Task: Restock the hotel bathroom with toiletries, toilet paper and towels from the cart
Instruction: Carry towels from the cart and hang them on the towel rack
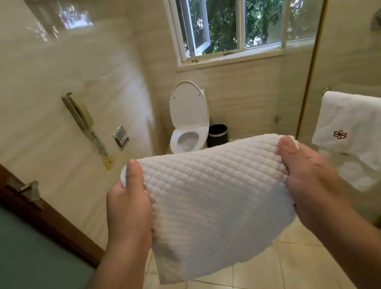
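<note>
We've got both arms stretched out in front. Left hand (129,198) and right hand (306,171) each pinch a top corner of the white mat (215,201), thumbs on top. It hangs above the floor (259,276), in front of the toilet (189,120). Our fingers are hidden behind the cloth, and so is the toilet's base.

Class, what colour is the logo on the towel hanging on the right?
Dark red logo, head view.

Toilet (189,111) (lid up) w/ black bin (218,135) just beside; wall phone (79,113) left.
</note>
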